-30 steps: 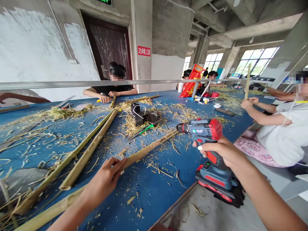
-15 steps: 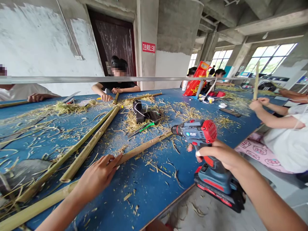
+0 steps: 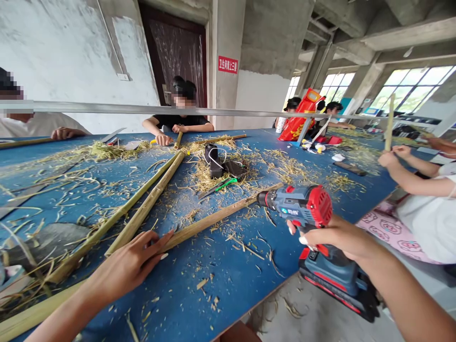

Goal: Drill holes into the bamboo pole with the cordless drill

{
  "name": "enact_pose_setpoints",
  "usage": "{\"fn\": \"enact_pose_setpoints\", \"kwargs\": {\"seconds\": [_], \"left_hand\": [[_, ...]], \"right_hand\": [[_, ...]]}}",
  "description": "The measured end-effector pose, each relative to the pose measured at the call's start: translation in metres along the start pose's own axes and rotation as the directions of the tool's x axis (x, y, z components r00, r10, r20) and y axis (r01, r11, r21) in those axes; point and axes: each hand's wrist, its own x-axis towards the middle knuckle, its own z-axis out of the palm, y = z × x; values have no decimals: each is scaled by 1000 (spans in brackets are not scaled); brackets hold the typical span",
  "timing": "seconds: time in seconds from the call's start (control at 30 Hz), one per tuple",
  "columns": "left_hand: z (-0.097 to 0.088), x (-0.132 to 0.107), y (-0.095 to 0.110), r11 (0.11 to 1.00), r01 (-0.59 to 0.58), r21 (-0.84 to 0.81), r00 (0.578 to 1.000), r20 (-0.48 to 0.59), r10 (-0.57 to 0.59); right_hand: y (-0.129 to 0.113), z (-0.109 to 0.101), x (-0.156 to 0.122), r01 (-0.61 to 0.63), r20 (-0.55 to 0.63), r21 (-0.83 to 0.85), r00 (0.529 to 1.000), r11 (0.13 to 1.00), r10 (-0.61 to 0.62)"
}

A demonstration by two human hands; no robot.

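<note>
My right hand [image 3: 331,235] grips a blue-and-red cordless drill [image 3: 302,204] by its handle, with the battery hanging past the table edge. The drill's chuck points left, across the peeled bamboo pole [image 3: 210,222]; whether a bit is fitted and touches the pole, I cannot tell. My left hand [image 3: 138,256] closes over the near part of this pole, thumb on one side and fingers on the other. A row of small dark marks shows along the pole's far part. To the left lie another peeled pole [image 3: 153,202] and a greener bamboo pole [image 3: 131,202].
Shavings litter the blue table [image 3: 185,299]. Beyond the pole lie green-handled scissors [image 3: 221,186] and a black device [image 3: 213,161] with a white cord. A metal bar [image 3: 135,109] crosses above the table. Co-workers sit opposite; one at right holds an upright stick [image 3: 390,123].
My left hand has slid a little toward me along the pole. The drill has shifted slightly right and down in view, so more of the pole's far end shows. The camera view has turned slightly.
</note>
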Motion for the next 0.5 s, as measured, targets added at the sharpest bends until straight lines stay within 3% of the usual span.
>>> {"fn": "enact_pose_setpoints", "kwargs": {"seconds": [0.27,0.5], "left_hand": [[-3,21,21,992,-109,58,994,5,109],[-2,24,22,986,-137,92,990,3,138]], "right_hand": [[-4,11,8,-56,74,-99,995,993,64],[-8,16,17,-97,56,-73,993,993,102]]}}
